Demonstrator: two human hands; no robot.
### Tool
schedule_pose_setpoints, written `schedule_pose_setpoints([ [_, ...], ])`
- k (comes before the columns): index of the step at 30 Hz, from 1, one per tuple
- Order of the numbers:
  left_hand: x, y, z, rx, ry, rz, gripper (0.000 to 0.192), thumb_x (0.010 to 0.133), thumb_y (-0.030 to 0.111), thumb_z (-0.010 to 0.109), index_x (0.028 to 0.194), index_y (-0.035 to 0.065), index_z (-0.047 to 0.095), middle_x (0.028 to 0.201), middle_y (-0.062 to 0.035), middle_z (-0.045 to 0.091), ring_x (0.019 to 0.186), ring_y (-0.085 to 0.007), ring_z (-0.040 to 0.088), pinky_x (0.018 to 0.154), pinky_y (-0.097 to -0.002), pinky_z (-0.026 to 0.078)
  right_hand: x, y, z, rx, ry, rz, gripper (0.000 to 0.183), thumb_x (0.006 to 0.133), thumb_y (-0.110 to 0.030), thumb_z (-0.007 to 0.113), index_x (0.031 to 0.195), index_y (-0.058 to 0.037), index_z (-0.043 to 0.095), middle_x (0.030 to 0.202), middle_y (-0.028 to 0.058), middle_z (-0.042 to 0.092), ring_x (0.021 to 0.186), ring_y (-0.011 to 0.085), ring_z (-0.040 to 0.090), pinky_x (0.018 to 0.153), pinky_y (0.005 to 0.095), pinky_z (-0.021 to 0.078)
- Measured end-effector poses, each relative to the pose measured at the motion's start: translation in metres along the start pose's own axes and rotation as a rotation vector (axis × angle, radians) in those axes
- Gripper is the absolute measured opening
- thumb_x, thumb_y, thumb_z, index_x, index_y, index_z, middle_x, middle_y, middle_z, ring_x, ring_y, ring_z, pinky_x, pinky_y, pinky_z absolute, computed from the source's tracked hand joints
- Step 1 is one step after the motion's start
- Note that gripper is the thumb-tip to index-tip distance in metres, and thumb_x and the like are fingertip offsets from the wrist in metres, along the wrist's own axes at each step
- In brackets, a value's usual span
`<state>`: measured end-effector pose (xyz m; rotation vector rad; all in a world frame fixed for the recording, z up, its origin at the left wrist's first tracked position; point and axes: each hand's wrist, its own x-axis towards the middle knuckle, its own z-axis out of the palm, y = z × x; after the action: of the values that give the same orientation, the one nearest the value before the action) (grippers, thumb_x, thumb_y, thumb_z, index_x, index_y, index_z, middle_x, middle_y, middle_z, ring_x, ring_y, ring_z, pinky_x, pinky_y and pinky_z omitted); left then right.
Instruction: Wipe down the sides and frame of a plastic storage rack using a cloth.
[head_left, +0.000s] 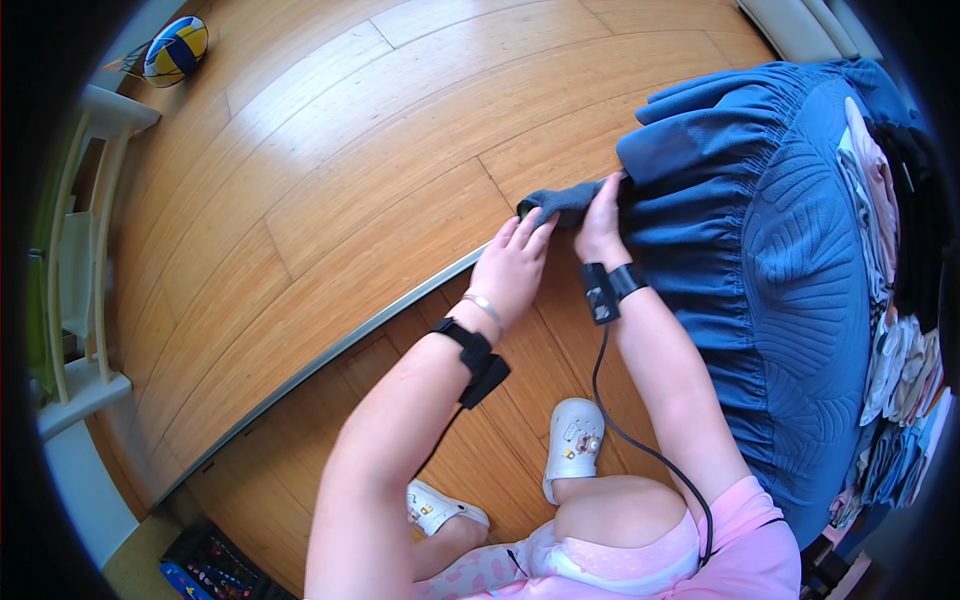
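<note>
A bunched dark grey cloth (564, 202) is at the metal-trimmed edge (390, 310) of a raised wooden floor. At its left end a small green patch shows. My left hand (510, 266) has its fingertips on the near left part of the cloth; the thumb is hidden. On the cloth's right end is my right hand (600, 225), thumb side up, close to the blue ruffled bed skirt (682, 217). Its other fingers are mostly hidden. Each wrist wears a black strapped device, and a cable runs from the right one (600, 292).
The blue quilted bedspread (806, 247) fills the right side, with folded clothes (900, 375) stacked on it. White clogs (577, 442) stand on the lower floor. A ball (176, 51) lies far left, above a white railing (105, 255). A dark box (214, 562) is at lower left.
</note>
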<state>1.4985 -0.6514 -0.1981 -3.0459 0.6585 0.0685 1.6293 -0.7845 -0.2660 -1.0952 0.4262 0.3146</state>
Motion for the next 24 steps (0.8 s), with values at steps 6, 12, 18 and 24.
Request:
schedule_pose_setpoints([
  [6,-0.093,-0.031,-0.004,0.117,-0.072,0.056,0.05,0.088,0.023,0.054,0.132,-0.001,0.062,0.16,-0.0114,0.033,0.149,-0.0267,0.028,0.12,-0.0402,0.026,-0.047,0.085,0.01,-0.02,-0.356,0.332,0.093,0.096,-0.077,0.027,0.144,0.0015,0.04,0.14,0.0107,0.051,0.131,0.0175,0.045,0.114,0.034,0.031],
  [12,-0.195,-0.067,-0.005,0.222,-0.286,0.097,0.049,0.092,0.022,0.053,0.137,0.005,0.06,0.163,-0.0054,0.028,0.151,-0.0236,0.023,0.123,-0.0395,0.023,-0.122,0.122,0.049,-0.302,-0.453,0.292,0.101,0.097,-0.076,0.028,0.154,0.0066,0.022,0.162,0.0149,0.026,0.149,0.0218,0.022,0.122,0.0356,0.0125],
  [18,-0.155,-0.054,0.005,0.095,-0.079,0.041,0.043,0.087,0.017,0.055,0.124,0.0017,0.069,0.159,-0.008,0.036,0.149,-0.0255,0.027,0.122,-0.0405,0.026,-0.102,0.047,0.07,-0.407,-0.161,0.235,0.109,0.093,-0.08,0.032,0.152,0.0115,0.023,0.16,0.0209,0.028,0.146,0.0247,0.029,0.119,0.037,0.0216],
  [24,-0.126,-0.032,0.007,0.053,-0.016,-0.024,0.036,0.088,0.022,0.057,0.115,0.0092,0.076,0.161,-0.0093,0.033,0.151,-0.0272,0.021,0.124,-0.0412,0.018,-0.065,0.009,0.044,-0.369,-0.183,0.195,0.104,0.092,-0.081,0.03,0.157,-0.0013,0.019,0.162,0.0131,0.027,0.148,0.0239,0.025,0.122,0.0378,0.0151],
])
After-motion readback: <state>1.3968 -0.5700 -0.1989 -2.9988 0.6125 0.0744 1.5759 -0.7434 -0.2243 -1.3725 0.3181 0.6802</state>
